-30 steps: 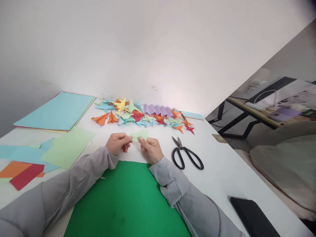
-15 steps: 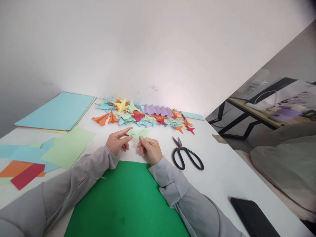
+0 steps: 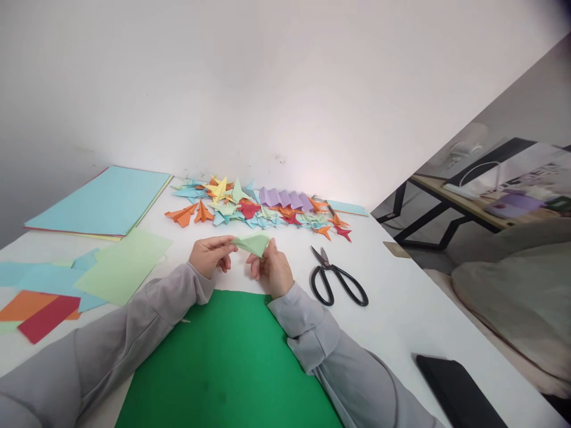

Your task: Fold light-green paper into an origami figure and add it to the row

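Observation:
Between my two hands is a light green piece of folded paper (image 3: 253,242), held a little above the white table just beyond the green sheet (image 3: 223,356). My left hand (image 3: 209,255) pinches its left tip between thumb and forefinger. At its right end, the thumb and fingers of my right hand (image 3: 276,270) close on the edge; the other fingers curl underneath. Behind the paper lies a row of small folded paper shapes in several colours, among them a yellow one (image 3: 218,189) and an orange paper plane (image 3: 182,215).
Black-handled scissors (image 3: 332,276) lie partly open to the right. A black flat object (image 3: 457,389) rests at the front right. Loose coloured paper (image 3: 122,267) and a stack of blue-topped sheets (image 3: 102,199) are on the left. A purple pleated strip (image 3: 285,200) stands near the wall.
The light green paper has been turned and tilted, now showing a broad smooth face. My right hand has rotated, with its fingers raised to the paper's right end; my left hand barely moved.

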Available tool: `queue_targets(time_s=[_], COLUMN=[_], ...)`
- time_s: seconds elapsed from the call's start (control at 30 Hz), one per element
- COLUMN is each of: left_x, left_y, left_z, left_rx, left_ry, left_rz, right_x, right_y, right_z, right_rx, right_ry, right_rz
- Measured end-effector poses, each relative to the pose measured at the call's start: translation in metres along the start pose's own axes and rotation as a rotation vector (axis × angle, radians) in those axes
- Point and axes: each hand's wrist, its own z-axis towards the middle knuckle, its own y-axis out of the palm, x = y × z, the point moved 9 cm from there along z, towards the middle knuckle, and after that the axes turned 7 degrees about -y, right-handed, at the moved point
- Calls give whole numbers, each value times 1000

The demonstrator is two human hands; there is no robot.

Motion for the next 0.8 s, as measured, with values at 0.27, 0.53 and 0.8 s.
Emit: queue_targets(time_s=[0.27, 0.53, 0.8], left_x=[1, 3, 10], left_y=[12, 11, 11], left_z=[-5, -7, -7], left_rx=[-120, -83, -65], left_ry=[-101, 7, 58], left_rz=[-36, 156, 106], right_x=[5, 1, -2], right_y=[1, 4, 6], right_z=[2, 1, 1], right_rx=[-60, -57, -69], right_ry=[-11, -59, -81], right_rz=[9, 27, -38])
